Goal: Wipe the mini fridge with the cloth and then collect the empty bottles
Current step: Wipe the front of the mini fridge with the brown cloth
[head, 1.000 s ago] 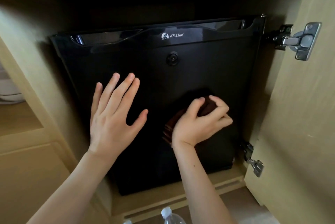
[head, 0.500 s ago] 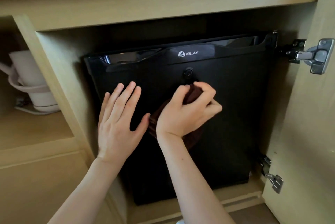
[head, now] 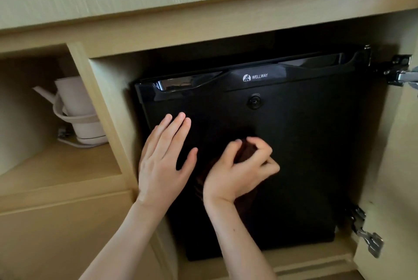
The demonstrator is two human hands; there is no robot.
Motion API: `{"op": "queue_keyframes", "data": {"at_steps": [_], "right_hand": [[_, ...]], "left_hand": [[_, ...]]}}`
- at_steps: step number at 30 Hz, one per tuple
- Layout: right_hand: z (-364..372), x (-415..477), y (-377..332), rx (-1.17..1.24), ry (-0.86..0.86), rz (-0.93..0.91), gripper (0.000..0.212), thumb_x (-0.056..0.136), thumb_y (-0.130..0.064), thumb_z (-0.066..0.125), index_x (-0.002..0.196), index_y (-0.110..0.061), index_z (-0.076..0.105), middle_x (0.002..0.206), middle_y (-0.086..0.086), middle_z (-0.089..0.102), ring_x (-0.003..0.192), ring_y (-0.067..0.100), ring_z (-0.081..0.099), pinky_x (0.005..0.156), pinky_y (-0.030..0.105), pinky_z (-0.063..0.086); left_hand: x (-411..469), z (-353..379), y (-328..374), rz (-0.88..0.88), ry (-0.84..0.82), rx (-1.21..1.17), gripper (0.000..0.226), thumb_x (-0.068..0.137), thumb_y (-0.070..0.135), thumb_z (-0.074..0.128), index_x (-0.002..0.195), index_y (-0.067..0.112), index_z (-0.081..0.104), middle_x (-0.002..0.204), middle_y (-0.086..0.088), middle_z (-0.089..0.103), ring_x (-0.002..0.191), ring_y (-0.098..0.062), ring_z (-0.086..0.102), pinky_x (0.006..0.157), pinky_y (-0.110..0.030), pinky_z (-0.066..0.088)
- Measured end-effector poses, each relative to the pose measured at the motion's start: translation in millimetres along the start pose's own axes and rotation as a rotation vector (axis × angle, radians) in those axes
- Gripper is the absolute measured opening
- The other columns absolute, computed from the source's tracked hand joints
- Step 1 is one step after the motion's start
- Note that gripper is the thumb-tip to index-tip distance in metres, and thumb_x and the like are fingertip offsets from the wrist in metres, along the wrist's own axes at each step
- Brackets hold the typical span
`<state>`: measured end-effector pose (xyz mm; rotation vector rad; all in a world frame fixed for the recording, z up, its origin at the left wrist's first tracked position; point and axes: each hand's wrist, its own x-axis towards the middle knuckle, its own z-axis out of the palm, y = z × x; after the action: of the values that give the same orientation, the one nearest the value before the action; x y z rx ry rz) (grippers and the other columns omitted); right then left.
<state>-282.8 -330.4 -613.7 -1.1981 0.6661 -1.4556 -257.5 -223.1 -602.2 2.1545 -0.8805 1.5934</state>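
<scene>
A black mini fridge [head: 305, 155] marked WELLWAY sits inside a light wooden cabinet, its door shut. My right hand [head: 239, 171] is bunched around a dark brown cloth [head: 245, 155] and presses it against the middle of the fridge door, below the round lock. My left hand [head: 162, 162] lies flat on the door's left part, fingers spread and pointing up, holding nothing. No bottles appear in this view.
The cabinet door [head: 395, 166] stands open at the right, with metal hinges [head: 400, 73] at top and bottom. In the open shelf to the left stands a white kettle [head: 78, 112] on its base. A wooden drawer front [head: 56, 234] lies below that shelf.
My view has tilted up and shifted left, so the bottles at the bottom edge are gone. My right hand moved the cloth up toward the lock, then back down slightly. My left hand stays flat.
</scene>
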Motion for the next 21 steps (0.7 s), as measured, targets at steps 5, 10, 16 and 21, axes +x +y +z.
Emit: {"op": "queue_keyframes", "data": {"at_steps": [5, 10, 16, 21], "right_hand": [[18.2, 7.3, -14.0, -0.01, -0.002, -0.226, 0.02, 0.086, -0.033, 0.065, 0.104, -0.031, 0.057, 0.102, -0.01, 0.035, 0.087, 0.009, 0.043, 0.073, 0.026, 0.043], [-23.2, -38.9, 71.5, -0.112, -0.101, -0.211, 0.021, 0.087, -0.026, 0.066, 0.105, -0.023, 0.055, 0.103, 0.006, 0.045, 0.086, 0.019, 0.051, 0.07, 0.031, 0.048], [-50.7, -63.1, 106.5, -0.133, -0.053, 0.219, 0.03, 0.089, -0.014, 0.065, 0.109, -0.023, 0.044, 0.109, 0.013, 0.039, 0.091, 0.021, 0.045, 0.066, 0.041, 0.051], [-21.4, -56.1, 72.1, 0.002, 0.046, 0.222, 0.022, 0.091, -0.035, 0.053, 0.111, -0.029, 0.046, 0.113, -0.002, 0.034, 0.093, 0.018, 0.049, 0.067, 0.016, 0.041]], "left_hand": [[-3.4, 1.7, -0.5, -0.014, 0.019, -0.044, 0.051, 0.096, 0.015, 0.063, 0.145, 0.009, 0.049, 0.151, -0.005, 0.048, 0.147, -0.02, 0.035, 0.115, -0.049, 0.038], [-15.8, 6.7, 6.0, -0.077, -0.009, -0.057, 0.053, 0.097, 0.015, 0.061, 0.148, 0.01, 0.045, 0.154, -0.004, 0.044, 0.151, -0.018, 0.027, 0.125, -0.038, 0.021], [-24.1, 5.0, 14.7, -0.119, -0.038, -0.088, 0.056, 0.096, 0.012, 0.063, 0.149, 0.01, 0.044, 0.154, -0.004, 0.044, 0.151, -0.021, 0.026, 0.126, -0.039, 0.018], [-25.5, 6.5, 12.1, -0.105, -0.028, -0.092, 0.055, 0.097, 0.013, 0.062, 0.149, 0.01, 0.043, 0.155, -0.003, 0.044, 0.152, -0.02, 0.025, 0.126, -0.039, 0.018]]}}
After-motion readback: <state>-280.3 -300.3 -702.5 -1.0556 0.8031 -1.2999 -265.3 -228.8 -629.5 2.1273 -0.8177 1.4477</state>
